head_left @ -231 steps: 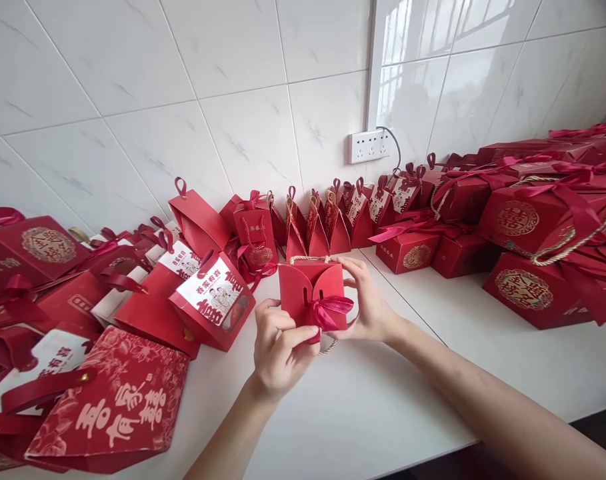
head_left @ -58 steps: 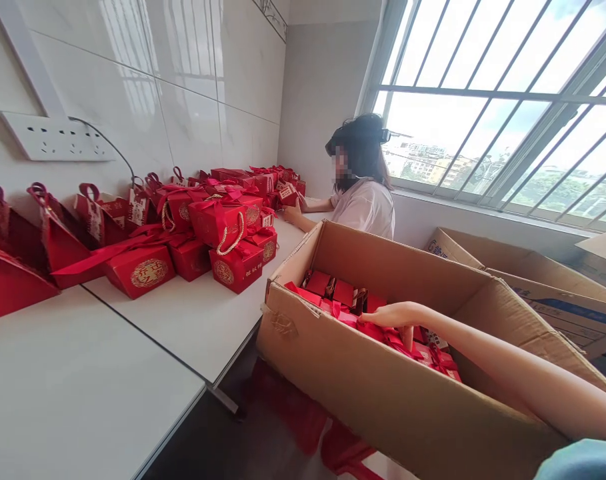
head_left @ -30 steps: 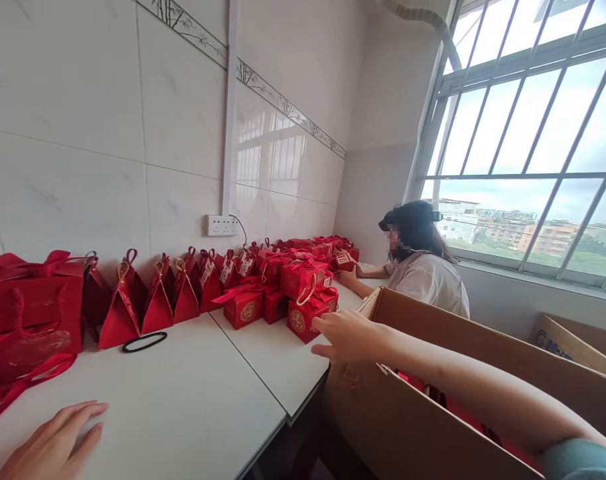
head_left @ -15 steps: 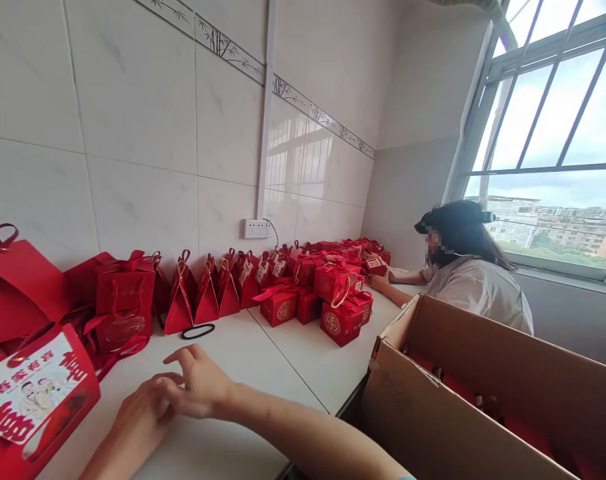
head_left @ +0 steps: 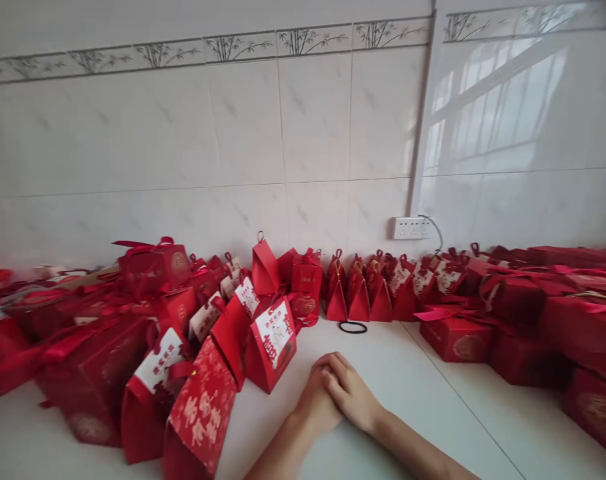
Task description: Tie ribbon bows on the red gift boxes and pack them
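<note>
My right hand (head_left: 351,395) lies over my left hand (head_left: 319,399) on the white tabletop, its fingers closed across the back of it. The fingers of my left hand are mostly hidden under the right. Neither hand holds any object. Just beyond them lies a black elastic band (head_left: 353,327). To the left, nearest my left hand, stands a red triangular gift box (head_left: 271,343) with a white printed label. Beside it is a patterned red box (head_left: 201,407) with gold lettering. A row of red triangular boxes (head_left: 358,293) with loop handles stands behind the band.
Larger red ribboned boxes (head_left: 103,373) crowd the left side. On the right, more red ribboned boxes (head_left: 457,337) are piled, some blurred. A power strip (head_left: 411,228) with a cable is on the tiled wall (head_left: 243,133) behind.
The view has swung left, so the window, the co-worker and the cardboard box are out of sight. My right hand has settled from a raised, spread pose down over my left hand.
</note>
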{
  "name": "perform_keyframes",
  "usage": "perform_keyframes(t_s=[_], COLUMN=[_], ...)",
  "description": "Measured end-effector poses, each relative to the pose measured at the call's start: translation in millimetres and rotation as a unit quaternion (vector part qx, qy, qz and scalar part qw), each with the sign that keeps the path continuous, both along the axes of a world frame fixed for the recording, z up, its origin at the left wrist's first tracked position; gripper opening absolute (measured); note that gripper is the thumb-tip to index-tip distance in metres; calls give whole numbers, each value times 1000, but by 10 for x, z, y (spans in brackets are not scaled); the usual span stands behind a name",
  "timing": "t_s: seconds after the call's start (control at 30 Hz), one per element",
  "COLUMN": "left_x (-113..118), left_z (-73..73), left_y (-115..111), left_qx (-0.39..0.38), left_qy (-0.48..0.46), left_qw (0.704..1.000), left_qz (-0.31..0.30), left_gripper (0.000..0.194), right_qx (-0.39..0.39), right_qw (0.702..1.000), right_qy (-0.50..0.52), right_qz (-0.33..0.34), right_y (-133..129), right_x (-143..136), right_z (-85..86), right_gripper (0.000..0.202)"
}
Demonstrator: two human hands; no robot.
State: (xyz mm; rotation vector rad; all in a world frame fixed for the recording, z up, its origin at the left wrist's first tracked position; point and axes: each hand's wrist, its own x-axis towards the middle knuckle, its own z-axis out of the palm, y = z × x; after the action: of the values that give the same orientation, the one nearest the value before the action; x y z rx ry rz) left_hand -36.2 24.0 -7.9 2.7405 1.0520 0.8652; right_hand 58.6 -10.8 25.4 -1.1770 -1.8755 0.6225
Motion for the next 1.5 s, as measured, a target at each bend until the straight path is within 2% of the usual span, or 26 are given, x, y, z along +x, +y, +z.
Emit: perform_keyframes(t_s=[0.2, 0.33, 0.43, 0.57, 0.7, 0.8, 0.83, 0.97, 1.03, 1.1, 1.13, 1.2, 1.27, 1.5], left_x=[-16, -20, -16, 2, -29, -96, -117, -158, -151, -137, -131, -127, -132, -142], left_z=[101, 190, 206, 216, 278, 326, 337, 355, 352, 351, 352, 358, 362, 339], left_y=[-66, -102, -86, -103, -139, -124, -116, -100, -101, -104, -104, -100, -92, -83], left_qx=[-14, -20, -26, -39, -56, -73, -75, -95, -108, -113, -112, -107, -102, -93], left_qy=[129, 178, 199, 182, 96, 41, 24, -12, -12, -11, -11, -14, -19, -21], left_qw=[992, 984, 980, 982, 994, 995, 996, 995, 993, 992, 992, 993, 993, 994], left_qz=[-14, -10, -14, -22, -22, -49, -46, -39, -39, -46, -49, -52, -50, -43], left_gripper=[34, 31, 31, 34, 37, 22, 23, 22, 23, 23, 24, 24, 24, 23], right_qx=[-24, -31, -34, -14, 37, 112, 124, 166, 207, 195, 185, 168, 161, 161], right_qw=[999, 999, 999, 999, 996, 979, 973, 932, 874, 812, 792, 772, 774, 781], right_qy=[-15, -24, -27, -39, -75, -140, -150, -158, -144, -111, -100, -91, -99, -118], right_qz=[25, 31, 24, 18, -9, -94, -125, -281, -416, -539, -573, -606, -605, -591], right_y=[-28, -12, 9, -39, -70, -9, 20, 107, 120, 124, 127, 143, 165, 211], right_x=[103, 121, 125, 124, 153, 317, 420, 1067, 1444, 1756, 1869, 1997, 2019, 1955], right_z=[-12, -39, -44, 10, 93, 177, 207, 244, 195, 124, 89, 31, -7, -35], right_gripper=[30, 36, 36, 30, 24, 21, 22, 25, 26, 32, 37, 44, 45, 29])
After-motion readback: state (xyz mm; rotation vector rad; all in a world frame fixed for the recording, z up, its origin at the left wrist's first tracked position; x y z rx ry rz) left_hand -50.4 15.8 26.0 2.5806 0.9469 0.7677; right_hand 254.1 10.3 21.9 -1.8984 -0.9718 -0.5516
